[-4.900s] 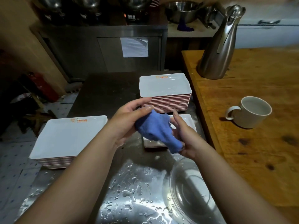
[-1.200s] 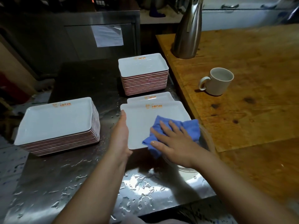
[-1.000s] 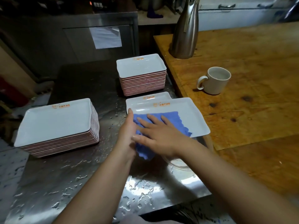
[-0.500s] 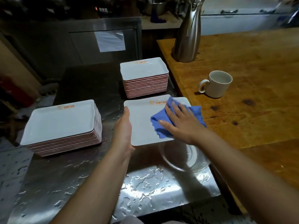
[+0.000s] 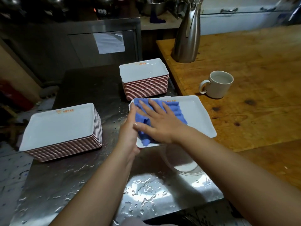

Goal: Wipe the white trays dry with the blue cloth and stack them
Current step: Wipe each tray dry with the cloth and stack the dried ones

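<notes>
A white tray (image 5: 197,115) is lifted above the wet steel counter, its left edge gripped by my left hand (image 5: 130,128). My right hand (image 5: 158,122) lies flat, fingers spread, and presses the blue cloth (image 5: 176,110) onto the tray's left half. Another white tray (image 5: 167,97) peeks out from under it at the back. One tall stack of white trays (image 5: 143,72) stands behind, and a wider stack of white trays (image 5: 60,123) sits at the left.
The steel counter (image 5: 78,181) is covered in water drops. A clear glass bowl (image 5: 184,163) lies under the held tray. On the wooden table (image 5: 254,62) to the right stand a white mug (image 5: 218,84) and a steel jug (image 5: 187,31).
My right hand has swept the blue cloth from the tray's right side to its left side, up against my left hand. The tray has turned, its right end now over the wooden table.
</notes>
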